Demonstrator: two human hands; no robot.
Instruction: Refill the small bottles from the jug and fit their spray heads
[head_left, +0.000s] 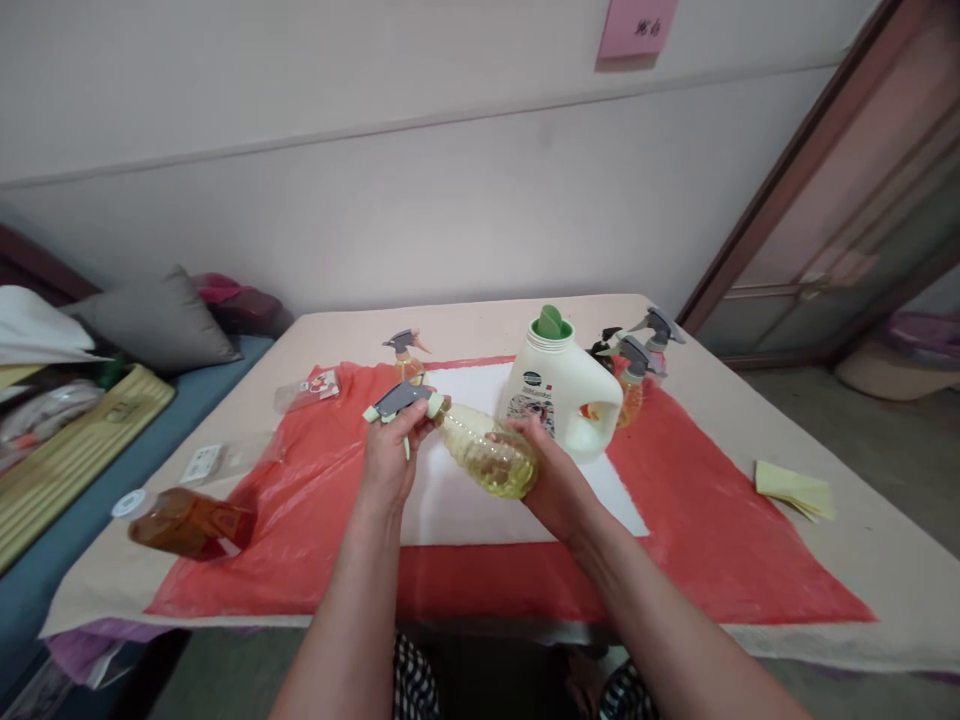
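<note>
A clear yellowish spray bottle [487, 450] with a grey and pale green trigger head lies tilted nearly sideways between my two hands, above a white sheet [457, 500]. My left hand [397, 445] is closed around the trigger head and neck. Round the bottle's base, my right hand [547, 465] is closed too. A little liquid shows in the lower end of the bottle. Just behind my right hand stands a large cream jug [551, 385] with a green spout [551, 322] in its open mouth.
Red plastic sheeting [487, 585] covers much of the table. Other spray bottles stand at the back left [407, 360] and back right [632, 380]. A bottle of amber liquid [187, 522] lies at the left; a folded yellow cloth [793, 487] rests at the right.
</note>
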